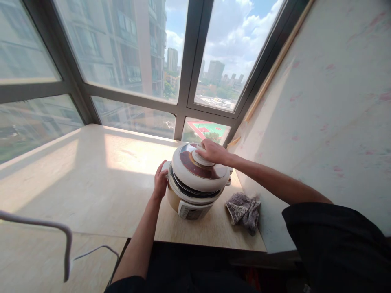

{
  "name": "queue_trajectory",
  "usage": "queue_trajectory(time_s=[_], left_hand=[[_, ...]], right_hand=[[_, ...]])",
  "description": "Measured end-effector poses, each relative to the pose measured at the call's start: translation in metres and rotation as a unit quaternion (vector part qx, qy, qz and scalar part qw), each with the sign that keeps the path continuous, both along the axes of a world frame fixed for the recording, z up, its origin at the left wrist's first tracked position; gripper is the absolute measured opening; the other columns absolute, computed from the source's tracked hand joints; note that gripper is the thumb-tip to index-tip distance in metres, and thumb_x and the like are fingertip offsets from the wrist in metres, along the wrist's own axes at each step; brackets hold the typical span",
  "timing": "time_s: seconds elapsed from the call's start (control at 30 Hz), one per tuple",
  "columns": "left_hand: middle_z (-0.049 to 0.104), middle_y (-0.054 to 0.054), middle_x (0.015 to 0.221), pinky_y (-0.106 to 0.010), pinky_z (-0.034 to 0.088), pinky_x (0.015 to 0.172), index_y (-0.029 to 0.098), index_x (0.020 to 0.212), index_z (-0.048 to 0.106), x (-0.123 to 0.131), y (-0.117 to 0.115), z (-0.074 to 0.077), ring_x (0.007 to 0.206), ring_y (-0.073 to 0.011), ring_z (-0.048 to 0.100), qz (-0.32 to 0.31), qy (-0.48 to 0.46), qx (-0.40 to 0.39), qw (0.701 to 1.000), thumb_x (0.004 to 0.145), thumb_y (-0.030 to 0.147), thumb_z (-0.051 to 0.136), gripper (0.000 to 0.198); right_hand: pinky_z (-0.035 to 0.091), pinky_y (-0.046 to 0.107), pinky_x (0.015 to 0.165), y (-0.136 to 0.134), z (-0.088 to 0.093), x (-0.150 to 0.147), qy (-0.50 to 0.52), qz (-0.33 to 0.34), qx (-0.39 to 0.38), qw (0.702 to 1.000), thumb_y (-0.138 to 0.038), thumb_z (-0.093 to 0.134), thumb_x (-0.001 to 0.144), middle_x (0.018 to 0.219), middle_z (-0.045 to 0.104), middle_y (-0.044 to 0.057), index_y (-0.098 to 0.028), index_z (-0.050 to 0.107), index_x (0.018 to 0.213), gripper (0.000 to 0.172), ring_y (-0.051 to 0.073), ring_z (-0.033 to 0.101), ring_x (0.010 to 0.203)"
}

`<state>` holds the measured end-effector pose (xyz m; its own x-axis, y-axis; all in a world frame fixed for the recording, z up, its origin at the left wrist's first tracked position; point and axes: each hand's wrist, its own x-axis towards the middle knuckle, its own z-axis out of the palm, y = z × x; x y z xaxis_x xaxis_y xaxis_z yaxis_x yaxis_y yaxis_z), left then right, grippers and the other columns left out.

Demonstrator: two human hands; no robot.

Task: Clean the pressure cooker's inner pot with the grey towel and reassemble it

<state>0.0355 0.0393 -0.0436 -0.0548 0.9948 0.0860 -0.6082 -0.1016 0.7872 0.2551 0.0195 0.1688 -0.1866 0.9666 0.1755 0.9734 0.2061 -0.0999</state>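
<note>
One L hand (160,181) grips a rnd white-and-gold cooker (190,198) on pale desk (106,199) just rt of it, R hand (215,152) gripping tilted white-brown domed lid (198,175) by its knob (203,162), grey fluffy cloth (243,211) below R forearm (275,183).

wht/brn lid (195,173), prob. tan cooker body (174,198), mottled gry cloth (243,209)

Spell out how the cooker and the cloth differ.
The cooker is large and rounded; the cloth is smaller and crumpled. The cooker is white and tan, the cloth mottled greyish. The left hand and right hand touch the cooker; neither touches the cloth. Both things rest on the pale tabletop.
</note>
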Motion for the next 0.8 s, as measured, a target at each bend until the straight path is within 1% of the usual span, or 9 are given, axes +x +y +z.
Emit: queue_trajectory(time_s=[0.17,0.37,0.47,0.63,0.8], left_hand=[[0.073,-0.009,0.111,-0.037,0.052,0.087,0.016,0.129,0.062,0.001,-0.001,0.002,0.099,-0.0272,0.068,0.005,-0.002,0.001,1.0,0.069,0.041,0.075,0.066],[0.073,-0.008,0.109,-0.036,0.053,0.084,0.017,0.13,0.062,0.001,-0.004,0.005,0.094,-0.0253,0.067,0.011,0.0,-0.009,1.0,0.07,0.039,0.072,0.065],[0.072,-0.008,0.112,-0.037,0.053,0.085,0.017,0.131,0.062,0.001,-0.004,0.003,0.096,-0.0258,0.067,0.006,0.003,-0.009,1.0,0.071,0.039,0.072,0.065],[0.072,-0.009,0.119,-0.037,0.052,0.09,0.017,0.132,0.062,0.001,-0.001,-0.002,0.105,-0.0271,0.066,0.008,-0.009,-0.003,1.0,0.071,0.039,0.073,0.065],[0.073,-0.008,0.116,-0.036,0.051,0.091,0.015,0.132,0.062,0.001,0.001,-0.006,0.103,-0.0254,0.067,0.012,-0.014,-0.002,1.0,0.069,0.04,0.074,0.069]], right_hand=[[0.042,0.03,0.068,-0.005,-0.011,0.005,0.0,0.004,-0.009,1.0,-0.055,0.053,0.095,0.109,0.068,0.01,-0.021,0.055,0.098,0.035,0.023,0.063,0.088],[0.045,0.032,0.075,-0.015,-0.017,0.0,-0.003,0.014,-0.02,1.0,-0.053,0.055,0.096,0.115,0.067,0.012,-0.02,0.056,0.104,0.034,0.026,0.064,0.098],[0.045,0.033,0.077,-0.017,-0.019,-0.002,-0.001,0.008,-0.021,1.0,-0.052,0.055,0.096,0.118,0.066,0.012,-0.02,0.056,0.107,0.034,0.026,0.064,0.099],[0.046,0.034,0.078,-0.015,-0.027,-0.006,-0.007,0.011,-0.02,1.0,-0.053,0.053,0.097,0.118,0.066,0.013,-0.02,0.055,0.108,0.035,0.028,0.064,0.102],[0.049,0.037,0.081,-0.015,-0.034,-0.015,0.0,0.01,-0.036,0.999,-0.054,0.052,0.097,0.123,0.065,0.014,-0.019,0.054,0.113,0.038,0.031,0.064,0.106]])
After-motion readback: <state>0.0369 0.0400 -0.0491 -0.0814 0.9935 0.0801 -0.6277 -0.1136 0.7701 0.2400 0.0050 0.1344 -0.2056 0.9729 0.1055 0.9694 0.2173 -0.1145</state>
